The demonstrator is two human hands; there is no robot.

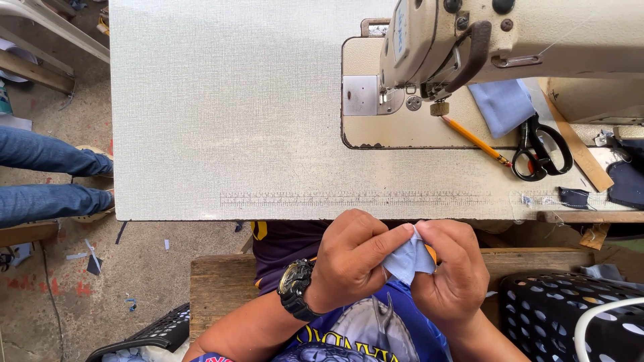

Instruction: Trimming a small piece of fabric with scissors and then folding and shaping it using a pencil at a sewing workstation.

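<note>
Both my hands are held close together over my lap, just below the table's front edge. My left hand (352,258), with a black wristwatch (295,289) on the wrist, pinches a small light-blue piece of fabric (409,260) from the left. My right hand (453,268) grips the same fabric from the right, fingers curled around it. Most of the fabric is hidden between the fingers.
A beige sewing machine (469,40) stands at the back right of the grey table (228,114). Beside it lie an orange pencil (475,139), black scissors (542,153), folded blue cloth (502,106) and a wooden ruler (577,147). A black perforated basket (570,315) is at my right. Another person's jeans-clad legs (47,177) are at left.
</note>
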